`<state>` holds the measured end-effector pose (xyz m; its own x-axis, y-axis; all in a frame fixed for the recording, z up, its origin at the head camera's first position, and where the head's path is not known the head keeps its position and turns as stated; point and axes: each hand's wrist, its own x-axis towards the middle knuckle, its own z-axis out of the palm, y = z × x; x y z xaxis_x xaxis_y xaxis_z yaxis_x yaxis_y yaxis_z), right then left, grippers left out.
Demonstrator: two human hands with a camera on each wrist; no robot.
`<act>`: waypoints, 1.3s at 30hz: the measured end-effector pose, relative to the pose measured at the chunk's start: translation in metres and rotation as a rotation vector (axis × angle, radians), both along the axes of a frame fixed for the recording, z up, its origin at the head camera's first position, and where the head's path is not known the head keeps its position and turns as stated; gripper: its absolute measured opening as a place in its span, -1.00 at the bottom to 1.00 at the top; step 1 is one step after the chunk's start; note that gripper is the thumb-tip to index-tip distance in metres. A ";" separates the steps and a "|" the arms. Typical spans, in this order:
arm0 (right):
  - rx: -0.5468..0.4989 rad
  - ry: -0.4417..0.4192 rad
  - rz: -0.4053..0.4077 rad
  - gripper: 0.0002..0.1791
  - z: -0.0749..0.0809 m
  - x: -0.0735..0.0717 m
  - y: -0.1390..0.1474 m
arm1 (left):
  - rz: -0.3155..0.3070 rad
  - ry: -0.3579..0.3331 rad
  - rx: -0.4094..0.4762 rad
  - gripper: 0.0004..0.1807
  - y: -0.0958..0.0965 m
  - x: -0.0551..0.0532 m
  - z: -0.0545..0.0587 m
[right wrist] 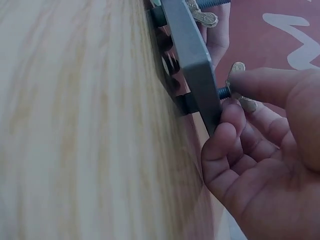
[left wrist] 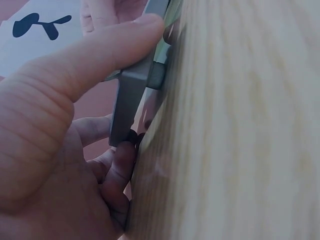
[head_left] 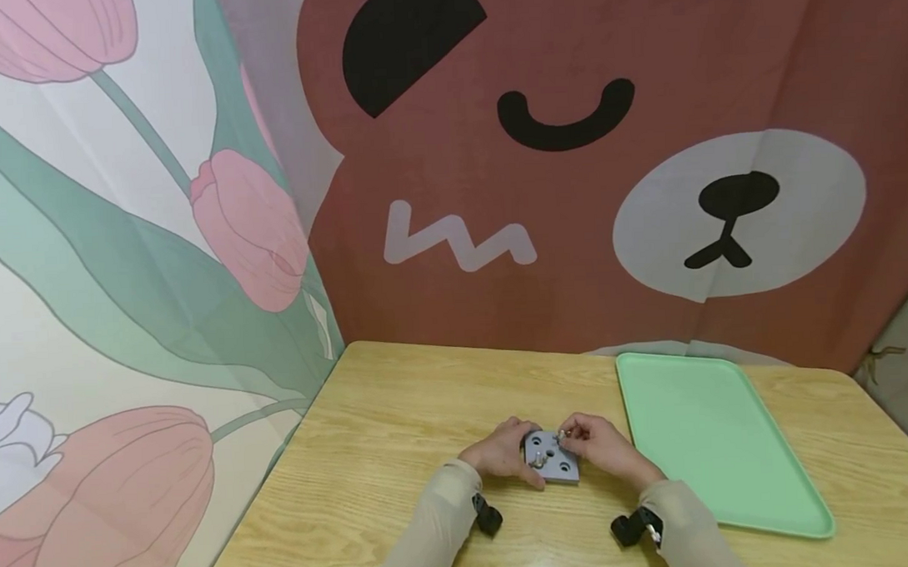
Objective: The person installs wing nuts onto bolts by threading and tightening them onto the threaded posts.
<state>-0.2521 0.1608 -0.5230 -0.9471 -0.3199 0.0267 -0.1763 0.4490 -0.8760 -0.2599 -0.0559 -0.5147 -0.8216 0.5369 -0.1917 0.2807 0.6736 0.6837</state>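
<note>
A square grey plate with several holes sits just over the table, its edge close to the tabletop in both wrist views. My left hand holds it from the left, thumb along the near edge and fingers at the far side. At the plate's far right corner my right hand pinches a brass-coloured wing nut on a threaded bolt. The bolt heads stick out under the plate. A second wing nut sits on another bolt at the near left corner, also seen from above.
A light green tray lies on the wooden table to the right of my right hand. Behind the table hangs a cloth with a bear print, and a flower-print cloth hangs on the left.
</note>
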 end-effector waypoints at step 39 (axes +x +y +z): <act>-0.102 -0.103 0.015 -0.89 0.013 0.004 -0.001 | -0.003 -0.001 0.006 -0.17 0.000 -0.001 0.001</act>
<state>-0.2486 0.1594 -0.5102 -0.9415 -0.3349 -0.0376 -0.0891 0.3550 -0.9306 -0.2612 -0.0559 -0.5137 -0.8200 0.5404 -0.1887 0.2822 0.6685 0.6881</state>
